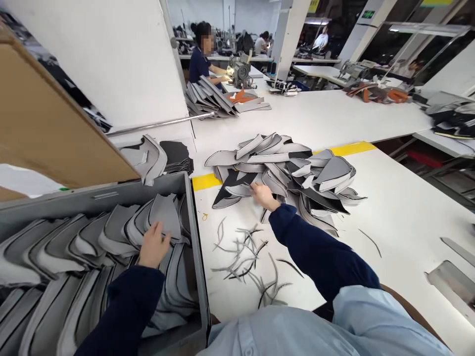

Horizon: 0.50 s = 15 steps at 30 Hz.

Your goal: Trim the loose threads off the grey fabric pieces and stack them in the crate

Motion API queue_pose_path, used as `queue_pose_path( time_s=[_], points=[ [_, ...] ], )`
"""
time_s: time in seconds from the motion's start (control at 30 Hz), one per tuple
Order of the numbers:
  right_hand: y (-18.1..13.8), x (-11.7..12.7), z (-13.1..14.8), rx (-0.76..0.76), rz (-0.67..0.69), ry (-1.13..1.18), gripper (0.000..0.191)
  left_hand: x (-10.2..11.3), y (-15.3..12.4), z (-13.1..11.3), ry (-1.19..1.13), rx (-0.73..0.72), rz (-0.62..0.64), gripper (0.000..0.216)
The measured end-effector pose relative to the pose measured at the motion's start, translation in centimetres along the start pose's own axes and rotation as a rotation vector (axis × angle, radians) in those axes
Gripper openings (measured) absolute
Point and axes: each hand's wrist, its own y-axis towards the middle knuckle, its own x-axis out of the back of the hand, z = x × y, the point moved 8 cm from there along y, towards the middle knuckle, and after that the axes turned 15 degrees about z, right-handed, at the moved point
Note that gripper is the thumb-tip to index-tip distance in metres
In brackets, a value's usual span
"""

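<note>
The left hand point(154, 244) is seen at the lower left of the frame, laid open and nearly flat on the stacked pieces point(111, 232) that fill a grey crate point(198, 247). Its fingers are stretched upward against one upright grey piece, with the thumb out to the right; nothing is clasped in it. The pieces in the crate are ranged on edge in overlapping rows, grey with dark borders.

The right hand point(264, 195) is extended to the centre of the frame, at the near edge of a pile of cut pieces point(297, 173) heaped loosely on the white desk point(389, 207). Its fingers are bent down onto a grey piece at the left side of the pile. Whether that piece is actually gripped cannot be told.

Thin curved trimmings point(248, 257) are scattered on the desk just below the right hand, between the crate and the pile. A yellow stripe point(351, 148) is partly hidden behind the pile. A brown board point(55, 128) is propped at the upper left, above the crate.

At the top centre of the frame, a co-worker point(198, 62) is seated at a sewing machine point(241, 71), with another stack of grey parts point(211, 99) beside them.
</note>
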Motion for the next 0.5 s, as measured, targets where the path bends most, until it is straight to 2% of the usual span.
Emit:
queue_pose_path(
  time_s=[0.03, 0.1, 0.13, 0.17, 0.23, 0.27, 0.33, 0.4, 0.5],
  points=[
    [-0.9, 1.1, 0.8, 0.034, -0.021, -0.006, 0.025, 0.3, -1.2, -3.0, 0.059, -0.122, -0.064, 0.048],
    [-3.3, 3.0, 2.7, 0.112, -0.056, -0.012, 0.026, 0.8, -5.4, -10.9, 0.313, -0.535, -0.302, 0.044],
    [-4.7, 3.9, 3.7, 0.151, -0.068, -0.012, 0.027, 0.5, -7.8, -14.3, 0.439, -0.690, -0.403, 0.039],
    [-6.3, 4.7, 4.7, 0.186, -0.077, -0.012, 0.027, 0.3, -10.0, -17.3, 0.538, -0.817, -0.495, 0.036],
    [-9.5, 6.0, 6.6, 0.276, -0.091, 0.012, 0.027, 0.4, -13.2, -21.5, 0.631, -0.923, -0.612, 0.029],
    [-11.1, 6.5, 7.5, 0.339, -0.096, 0.051, 0.027, 0.6, -14.1, -22.9, 0.654, -0.939, -0.630, 0.024],
    [-14.5, 7.5, 9.0, 0.496, -0.123, 0.188, 0.024, 1.1, -15.1, -24.3, 0.664, -0.937, -0.587, 0.017],
    [-17.8, 8.6, 9.4, 0.665, -0.210, 0.356, 0.026, 1.7, -15.5, -24.1, 0.605, -0.912, -0.473, 0.022],
    [-22.0, 8.7, 8.8, 0.830, -0.329, 0.462, 0.047, 2.2, -16.2, -22.2, 0.346, -0.850, -0.214, 0.025]
  ],
)
